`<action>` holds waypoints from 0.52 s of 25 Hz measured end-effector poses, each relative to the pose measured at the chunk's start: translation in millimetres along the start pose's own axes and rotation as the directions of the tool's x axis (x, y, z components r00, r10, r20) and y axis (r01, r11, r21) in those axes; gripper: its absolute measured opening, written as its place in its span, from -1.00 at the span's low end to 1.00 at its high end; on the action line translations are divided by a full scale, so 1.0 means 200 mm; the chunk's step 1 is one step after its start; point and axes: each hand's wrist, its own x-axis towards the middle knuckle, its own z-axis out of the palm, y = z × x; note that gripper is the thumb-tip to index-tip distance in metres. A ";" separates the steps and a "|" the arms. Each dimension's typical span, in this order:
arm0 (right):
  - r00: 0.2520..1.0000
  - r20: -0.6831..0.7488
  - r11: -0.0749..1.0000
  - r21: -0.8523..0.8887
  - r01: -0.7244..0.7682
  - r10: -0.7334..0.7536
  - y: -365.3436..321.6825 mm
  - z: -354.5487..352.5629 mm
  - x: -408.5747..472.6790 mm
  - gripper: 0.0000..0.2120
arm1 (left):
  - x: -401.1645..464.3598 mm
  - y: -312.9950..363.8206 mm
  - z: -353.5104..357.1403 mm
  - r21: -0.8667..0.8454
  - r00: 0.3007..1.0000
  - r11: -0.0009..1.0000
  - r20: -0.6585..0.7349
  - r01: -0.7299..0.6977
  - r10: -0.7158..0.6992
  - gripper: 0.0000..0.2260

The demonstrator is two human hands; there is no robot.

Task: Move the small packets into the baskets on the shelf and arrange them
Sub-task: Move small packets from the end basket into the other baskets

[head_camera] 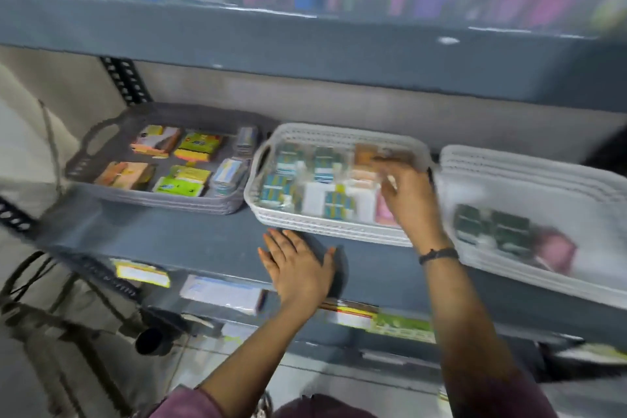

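Note:
Three baskets stand in a row on the grey shelf (pixel 169 241). The grey basket (pixel 101 146) on the left holds orange, yellow and green small packets (pixel 200 146). The middle white basket (pixel 322 224) is filled with teal, white and pink packets (pixel 281 187). The right white basket (pixel 543 166) holds dark green packets (pixel 492 224) and a pink one. My right hand (pixel 410 200) reaches into the right end of the middle basket, fingers bent over the packets; blur hides whether it holds one. My left hand (pixel 298 268) lies flat and spread on the shelf front, below the middle basket.
An upper shelf board (pixel 305 44) hangs low over the baskets, with blurred blue, pink and purple items on top. Boxes (pixel 220 295) sit on the shelf below. A slotted metal upright (pixel 125 81) stands at back left. A dark metal frame (pixel 68 299) is at lower left.

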 end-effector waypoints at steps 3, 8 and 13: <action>0.993 -0.026 0.992 -0.051 -0.113 0.112 0.31 -0.24 -0.12 -0.65 | -0.08 0.14 0.10 0.029 1.000 1.000 0.009 0.006 -0.006 -0.16; 0.894 0.317 0.929 -0.293 -0.225 0.316 0.70 -0.40 -0.10 -0.41 | -0.14 0.19 0.20 0.150 0.985 0.988 -0.157 -0.042 0.066 -0.19; 0.743 0.557 0.911 -0.371 -0.179 0.373 0.86 -0.39 -0.02 -0.23 | -0.13 0.19 0.20 0.146 0.985 0.988 -0.158 -0.048 0.072 -0.20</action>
